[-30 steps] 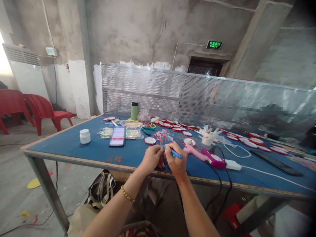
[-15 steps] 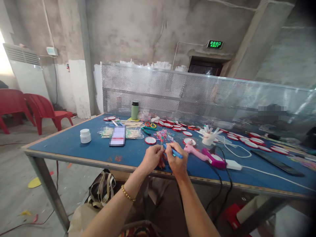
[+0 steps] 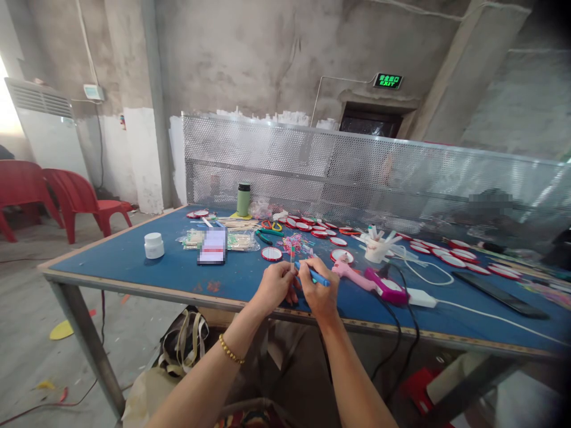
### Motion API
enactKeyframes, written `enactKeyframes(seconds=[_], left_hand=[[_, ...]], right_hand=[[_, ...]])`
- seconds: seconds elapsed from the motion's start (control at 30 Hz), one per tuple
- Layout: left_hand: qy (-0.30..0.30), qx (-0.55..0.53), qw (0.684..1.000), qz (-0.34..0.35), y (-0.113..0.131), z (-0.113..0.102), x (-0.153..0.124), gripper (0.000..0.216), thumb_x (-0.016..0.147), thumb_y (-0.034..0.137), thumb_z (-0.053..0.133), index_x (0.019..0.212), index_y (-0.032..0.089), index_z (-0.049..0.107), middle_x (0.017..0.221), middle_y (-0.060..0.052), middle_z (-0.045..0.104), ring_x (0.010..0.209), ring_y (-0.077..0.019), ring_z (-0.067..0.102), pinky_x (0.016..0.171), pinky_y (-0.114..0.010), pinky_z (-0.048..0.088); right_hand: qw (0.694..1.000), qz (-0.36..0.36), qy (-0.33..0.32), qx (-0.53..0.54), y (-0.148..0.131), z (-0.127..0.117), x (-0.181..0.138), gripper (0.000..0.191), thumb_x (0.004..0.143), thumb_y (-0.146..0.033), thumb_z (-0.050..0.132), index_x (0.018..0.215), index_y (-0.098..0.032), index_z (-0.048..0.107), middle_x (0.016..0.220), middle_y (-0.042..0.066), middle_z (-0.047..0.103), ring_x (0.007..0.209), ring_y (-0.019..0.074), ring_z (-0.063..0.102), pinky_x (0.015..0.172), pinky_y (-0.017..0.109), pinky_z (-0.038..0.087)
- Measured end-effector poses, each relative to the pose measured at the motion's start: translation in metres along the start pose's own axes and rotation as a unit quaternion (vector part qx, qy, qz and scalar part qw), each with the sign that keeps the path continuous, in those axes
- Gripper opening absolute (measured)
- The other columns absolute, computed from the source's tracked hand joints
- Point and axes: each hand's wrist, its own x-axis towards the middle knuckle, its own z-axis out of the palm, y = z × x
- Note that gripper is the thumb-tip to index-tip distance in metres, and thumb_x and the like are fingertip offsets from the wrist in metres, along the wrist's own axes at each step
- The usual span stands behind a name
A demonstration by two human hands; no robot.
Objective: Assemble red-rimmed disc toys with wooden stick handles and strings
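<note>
Both hands meet over the near edge of the blue table (image 3: 147, 270). My left hand (image 3: 273, 286) is closed in a pinch on a thin stick with a small coloured piece (image 3: 292, 254) at its top, held upright. My right hand (image 3: 316, 290) is closed round a blue pen-like tool (image 3: 316, 276) whose tip points left toward the stick. A pink glue gun (image 3: 357, 277) lies just right of my right hand. A red-rimmed round disc (image 3: 271, 254) and a heap of small coloured pieces (image 3: 297, 242) lie just beyond the hands.
Several red-rimmed discs (image 3: 450, 257) spread across the far side. A white jar (image 3: 153, 245), bundles of sticks (image 3: 238, 239), a green bottle (image 3: 243, 200), a white cup of sticks (image 3: 375, 248) and a power strip (image 3: 422, 297) with cables stand on the table. Red chairs (image 3: 84, 199) stand at left.
</note>
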Motion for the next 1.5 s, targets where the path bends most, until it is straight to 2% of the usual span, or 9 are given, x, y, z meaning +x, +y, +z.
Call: enactKeyframes(seconds=[0.33,0.53,0.9,1.13,1.5], left_hand=[[0.002,-0.001,1.0,0.001,0.0001,0.0003,0.0003,0.027,0.087,0.04,0.054,0.07,0.019,0.051,0.045,0.003,0.058,0.037,-0.0115,0.056,0.037,-0.018,0.041],[-0.001,0.003,1.0,0.003,-0.0022,-0.0005,0.001,0.029,0.087,0.042,0.054,0.069,0.02,0.051,0.044,0.003,0.057,0.038,-0.0123,0.057,0.036,-0.018,0.041],[-0.005,0.005,1.0,0.006,-0.0025,-0.0002,0.0011,0.022,0.087,0.032,0.049,0.069,0.02,0.05,0.044,0.003,0.057,0.037,-0.0118,0.056,0.036,-0.018,0.042],[-0.002,0.005,1.0,0.004,-0.0013,-0.0001,0.0008,0.026,0.088,0.039,0.053,0.07,0.02,0.05,0.046,0.003,0.058,0.036,-0.0112,0.055,0.036,-0.018,0.042],[-0.001,0.014,1.0,0.003,-0.0026,-0.0002,0.0011,0.028,0.088,0.042,0.053,0.07,0.019,0.052,0.045,0.002,0.058,0.035,-0.0113,0.054,0.036,-0.018,0.041]], right_hand=[[1.0,0.0,0.003,0.006,0.0,-0.0004,-0.0008,0.024,0.096,-0.028,0.052,0.073,-0.021,0.059,0.06,-0.001,0.061,0.054,0.0135,0.058,0.056,0.026,0.044],[1.0,-0.001,0.016,0.011,-0.0001,0.0011,-0.0004,0.022,0.096,-0.03,0.051,0.078,-0.021,0.061,0.066,0.001,0.066,0.058,0.0145,0.062,0.058,0.026,0.047],[1.0,0.004,0.012,0.01,0.0011,0.0019,-0.001,0.02,0.096,-0.028,0.053,0.079,-0.021,0.061,0.067,0.001,0.067,0.058,0.0144,0.063,0.058,0.026,0.048],[1.0,-0.016,-0.001,0.011,-0.0003,0.0008,0.0008,0.019,0.096,-0.027,0.052,0.082,-0.02,0.064,0.07,0.001,0.068,0.06,0.0135,0.063,0.06,0.024,0.049],[1.0,-0.02,0.012,0.008,0.0009,0.0021,0.0004,0.017,0.095,-0.024,0.053,0.082,-0.019,0.063,0.069,0.0,0.067,0.06,0.0124,0.062,0.061,0.023,0.048]])
